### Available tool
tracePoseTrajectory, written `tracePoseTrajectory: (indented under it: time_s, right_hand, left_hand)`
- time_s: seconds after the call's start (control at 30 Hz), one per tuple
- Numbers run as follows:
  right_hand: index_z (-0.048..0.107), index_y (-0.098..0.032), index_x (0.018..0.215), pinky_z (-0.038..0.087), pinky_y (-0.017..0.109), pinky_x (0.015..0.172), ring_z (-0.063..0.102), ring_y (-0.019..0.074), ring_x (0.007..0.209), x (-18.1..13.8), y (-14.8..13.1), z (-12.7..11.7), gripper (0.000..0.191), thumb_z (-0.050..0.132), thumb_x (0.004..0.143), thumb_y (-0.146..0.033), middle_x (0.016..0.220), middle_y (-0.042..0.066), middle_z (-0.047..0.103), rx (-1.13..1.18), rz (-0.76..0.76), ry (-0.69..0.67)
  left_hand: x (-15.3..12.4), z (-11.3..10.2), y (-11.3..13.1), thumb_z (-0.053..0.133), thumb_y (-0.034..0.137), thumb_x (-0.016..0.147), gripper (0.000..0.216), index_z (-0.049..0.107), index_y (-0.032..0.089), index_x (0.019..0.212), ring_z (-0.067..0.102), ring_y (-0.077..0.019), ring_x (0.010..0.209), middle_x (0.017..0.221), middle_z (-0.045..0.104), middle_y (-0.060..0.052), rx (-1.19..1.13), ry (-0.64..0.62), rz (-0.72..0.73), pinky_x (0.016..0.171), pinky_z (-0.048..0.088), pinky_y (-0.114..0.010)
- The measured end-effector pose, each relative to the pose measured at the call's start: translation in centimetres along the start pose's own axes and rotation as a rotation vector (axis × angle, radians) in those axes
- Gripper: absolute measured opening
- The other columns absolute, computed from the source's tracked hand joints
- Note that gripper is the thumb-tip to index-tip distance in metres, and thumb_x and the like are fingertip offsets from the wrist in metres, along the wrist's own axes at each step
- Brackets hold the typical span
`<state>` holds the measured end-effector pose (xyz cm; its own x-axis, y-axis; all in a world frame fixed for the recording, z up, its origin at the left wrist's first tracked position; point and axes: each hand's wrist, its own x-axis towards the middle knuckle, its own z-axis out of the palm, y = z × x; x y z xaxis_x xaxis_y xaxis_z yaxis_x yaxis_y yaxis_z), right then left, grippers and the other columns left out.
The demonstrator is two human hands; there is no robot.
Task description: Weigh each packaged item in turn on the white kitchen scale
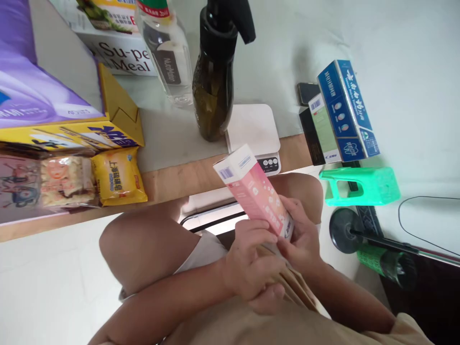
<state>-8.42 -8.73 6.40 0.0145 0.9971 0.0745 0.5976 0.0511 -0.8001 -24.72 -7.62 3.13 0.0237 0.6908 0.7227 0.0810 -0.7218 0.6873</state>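
A slim pink toothpaste box (261, 189) with a white end flap is tilted in front of my body, its far end beside the white scale (253, 128). My right hand (302, 235) grips the box's lower right side, with the fingers behind it and the thumb near the bottom end. Against the lower left edge, the curled fingers of my left hand (253, 263) touch the box. Part of the box's bottom end is hidden by the hands.
A dark spray bottle (214, 86) and a clear bottle (168, 57) stand behind the scale. On the right are a blue toothpaste box (347, 112), a green box (325, 127) and a green plastic holder (359, 186). A yellow soap packet (119, 176) lies left, by wrapped crackers (67, 179).
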Motion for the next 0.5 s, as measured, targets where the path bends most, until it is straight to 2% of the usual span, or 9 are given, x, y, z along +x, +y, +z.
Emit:
tracePoseTrajectory:
  time_s: [0.1,0.23,0.37,0.5]
  right_hand:
    - [0.068,-0.027,0.142,0.066,0.051,0.094,0.07,0.0297,0.109,1.8,0.8,-0.8,0.063,0.073,0.082,-0.045,0.119,0.011,0.069,0.002,0.064,0.123]
    - [0.071,-0.025,0.138,0.062,0.058,0.104,0.067,0.0321,0.114,6.7,0.0,-0.7,0.065,0.072,0.075,-0.043,0.12,0.012,0.067,-0.199,0.114,0.345]
    - [0.071,-0.021,0.137,0.058,0.061,0.114,0.065,0.0305,0.116,11.7,-1.2,1.9,0.066,0.07,0.074,-0.037,0.12,0.013,0.061,-0.246,0.171,0.386]
    - [0.067,-0.016,0.14,0.055,0.062,0.119,0.064,0.0303,0.121,13.9,-0.9,4.7,0.069,0.07,0.074,-0.034,0.123,0.014,0.057,-0.222,0.187,0.377]
  left_hand:
    - [0.5,0.4,-1.4,0.044,0.043,0.099,0.021,0.056,0.026,0.101,0.061,-0.0283,0.106,0.11,0.058,-0.011,0.013,0.089,-0.024,0.082,0.059,-0.05]
    - [1.8,0.8,-3.6,0.044,0.044,0.1,0.023,0.056,0.025,0.106,0.058,-0.0293,0.112,0.113,0.057,-0.012,0.069,0.154,0.009,0.088,0.057,-0.051]
    - [2.9,0.4,-5.2,0.045,0.043,0.101,0.023,0.054,0.025,0.112,0.057,-0.0267,0.112,0.115,0.054,-0.011,0.108,0.173,-0.027,0.092,0.054,-0.046]
    - [3.4,-0.5,-6.2,0.042,0.037,0.105,0.019,0.052,0.025,0.116,0.057,-0.0264,0.108,0.113,0.055,-0.01,0.161,0.156,-0.05,0.087,0.052,-0.045]
